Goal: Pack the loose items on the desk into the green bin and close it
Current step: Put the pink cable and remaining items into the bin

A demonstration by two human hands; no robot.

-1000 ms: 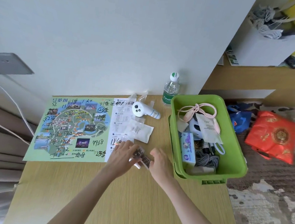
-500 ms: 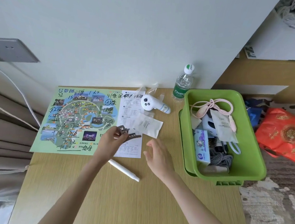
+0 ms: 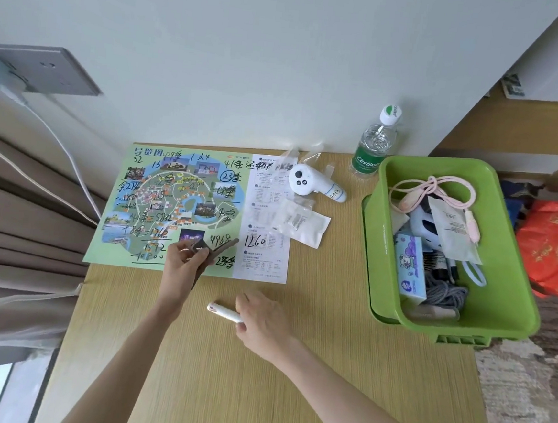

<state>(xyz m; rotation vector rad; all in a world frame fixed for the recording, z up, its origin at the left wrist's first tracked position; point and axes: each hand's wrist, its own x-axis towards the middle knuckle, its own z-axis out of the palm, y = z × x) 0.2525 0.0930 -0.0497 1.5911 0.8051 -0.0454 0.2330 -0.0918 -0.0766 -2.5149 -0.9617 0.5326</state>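
Left hand (image 3: 183,263) pinched a dark clip (image 3: 211,251) above the map (image 3: 170,202). Right hand (image 3: 261,321), fingers curled, closing on white pen (image 3: 225,312) lying on desk (image 3: 288,397). I'd secure the pen fully, then carry both right to the bin (image 3: 506,298), open.

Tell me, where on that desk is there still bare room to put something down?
The near half of the desk is bare wood, from the white tube under the right hand down to the front edge. A narrower strip runs between the paper packets and the green bin. The back is crowded: map, white handheld device, water bottle.
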